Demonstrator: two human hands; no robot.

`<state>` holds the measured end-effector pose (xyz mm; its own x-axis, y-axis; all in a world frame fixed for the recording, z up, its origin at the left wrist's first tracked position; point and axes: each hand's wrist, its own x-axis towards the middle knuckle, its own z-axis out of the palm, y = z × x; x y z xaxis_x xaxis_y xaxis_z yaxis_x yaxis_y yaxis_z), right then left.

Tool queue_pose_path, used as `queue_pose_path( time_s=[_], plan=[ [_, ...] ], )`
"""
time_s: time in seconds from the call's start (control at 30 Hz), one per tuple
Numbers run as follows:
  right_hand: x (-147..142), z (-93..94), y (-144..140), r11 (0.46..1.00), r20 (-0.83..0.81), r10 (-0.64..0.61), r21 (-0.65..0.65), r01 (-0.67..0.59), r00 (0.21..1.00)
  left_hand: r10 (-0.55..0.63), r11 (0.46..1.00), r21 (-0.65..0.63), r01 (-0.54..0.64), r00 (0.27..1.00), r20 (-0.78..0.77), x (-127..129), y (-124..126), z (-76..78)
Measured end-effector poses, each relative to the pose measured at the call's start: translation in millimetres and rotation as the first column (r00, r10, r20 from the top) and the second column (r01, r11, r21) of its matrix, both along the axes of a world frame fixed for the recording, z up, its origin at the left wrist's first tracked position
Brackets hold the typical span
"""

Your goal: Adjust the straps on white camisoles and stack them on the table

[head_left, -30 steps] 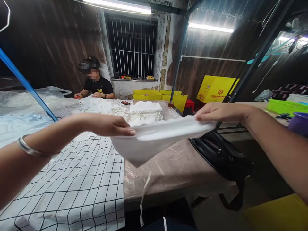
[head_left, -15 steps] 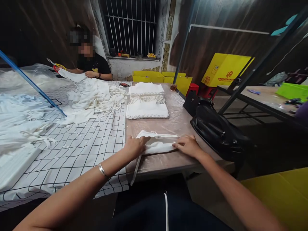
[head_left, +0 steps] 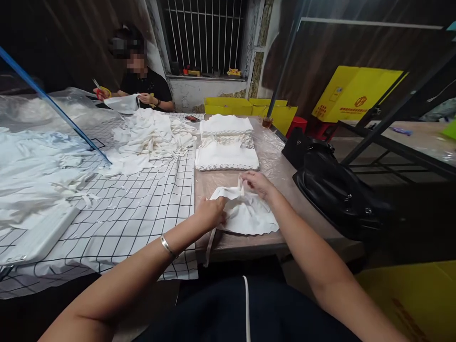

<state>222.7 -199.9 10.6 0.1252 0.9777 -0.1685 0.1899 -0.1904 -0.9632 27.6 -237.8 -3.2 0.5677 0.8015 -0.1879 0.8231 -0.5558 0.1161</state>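
A white cloth piece with narrow ties (head_left: 251, 216) lies partly spread on the plastic-covered table (head_left: 274, 142) in front of me. My left hand (head_left: 213, 212) is closed on its left edge, thumb on top. One tie hangs down over the table's front edge below that hand. My right hand (head_left: 258, 184) pinches a thin white strap at the cloth's upper edge and holds it slightly raised. Just beyond stand neat stacks of folded white cloth pieces (head_left: 227, 156). The fingertips of my left hand are partly hidden under the fabric.
A black leather bag (head_left: 327, 185) sits at the table's right edge. To the left, a checked tablecloth (head_left: 153, 209) bears loose white cloth heaps (head_left: 153, 135). Across the table a person (head_left: 149, 90) holds scissors (head_left: 101, 90) and white cloth. A slanting blue pole (head_left: 53, 102) crosses the left side.
My right hand has moved up and away from me, from the cloth's right end to a strap at its upper edge. The cloth has opened out wider. The view has shifted slightly.
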Motion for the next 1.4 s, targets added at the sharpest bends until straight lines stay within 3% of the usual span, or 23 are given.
queue_pose_path(
  time_s=[0.1,0.2,0.3,0.37,0.43,0.5,0.57,0.63,0.73,0.87,1.0,1.07,1.13,1.2,1.23,1.3,1.4],
  plan=[
    [8.2,12.1,-23.9,0.973,-0.267,0.048,0.228,0.015,0.962,0.027,0.999,-0.032,-0.027,1.000,0.002,0.8,0.3,2.3],
    [0.1,12.4,-53.9,0.911,-0.395,0.333,0.368,-0.185,0.857,0.032,0.998,-0.047,-0.032,0.999,0.005,2.8,-2.3,7.0],
    [-15.3,-2.7,-75.5,0.792,-0.164,0.596,0.277,-0.543,0.786,0.016,0.998,0.061,-0.014,1.000,-0.021,4.3,-7.8,13.0],
    [-23.3,-15.7,-81.1,0.731,0.069,0.655,0.191,-0.655,0.752,0.009,0.988,0.153,-0.002,0.999,-0.047,4.6,-11.9,17.2],
    [-27.6,-26.2,-80.0,0.783,0.309,0.552,0.128,-0.609,0.775,-0.013,0.982,0.188,0.028,0.997,-0.079,4.3,-15.4,20.9],
    [-29.2,-32.0,-74.4,0.899,0.461,0.343,0.090,-0.428,0.818,-0.033,0.982,0.180,0.055,0.992,-0.122,3.8,-17.8,23.7],
    [-29.3,-33.3,-66.5,0.976,0.544,0.150,0.053,-0.213,0.825,-0.031,0.985,0.161,0.056,0.987,-0.157,3.3,-19.6,25.2],
    [-29.1,-32.3,-58.1,0.998,0.627,0.005,0.044,-0.042,0.779,-0.013,0.988,0.152,0.041,0.984,-0.178,3.0,-21.2,25.8],
    [-27.6,-30.3,-48.4,0.995,0.752,-0.101,0.071,0.071,0.651,0.007,0.986,0.165,0.027,0.980,-0.200,2.5,-24.5,25.8],
    [-16.7,-24.7,-46.3,1.000,0.843,-0.027,0.016,0.025,0.537,0.024,0.979,0.204,0.023,0.974,-0.225,-0.8,-28.1,28.2],
    [15.3,-2.4,-53.4,0.990,0.875,0.128,-0.081,-0.119,0.467,-0.036,0.982,0.174,0.077,0.972,-0.230,-15.7,-21.9,38.6],
    [37.9,14.5,-57.8,0.952,0.867,0.270,-0.173,-0.254,0.420,-0.103,0.986,0.117,0.123,0.981,-0.165,-29.8,-12.1,45.7],
    [60.1,31.4,-61.6,0.877,0.818,0.425,-0.268,-0.399,0.386,-0.174,0.984,0.006,0.175,0.982,-0.071,-46.5,1.7,53.7],
    [77.8,46.7,-64.5,0.819,0.759,0.510,-0.284,-0.498,0.406,-0.218,0.968,-0.121,0.220,0.975,0.036,-62.5,17.0,64.1],
    [84.1,53.8,-65.7,0.818,0.733,0.510,-0.252,-0.517,0.450,-0.222,0.957,-0.164,0.237,0.969,0.108,-69.6,24.3,71.1],
    [91.8,68.5,-67.7,0.838,0.674,0.477,-0.154,-0.524,0.564,-0.194,0.945,-0.206,0.253,0.944,0.268,-81.3,36.7,89.9],
    [96.1,94.7,-70.6,0.869,0.567,0.405,0.004,-0.494,0.717,-0.127,0.965,-0.150,0.215,0.884,0.450,-94.6,47.8,129.2]
  ],
)
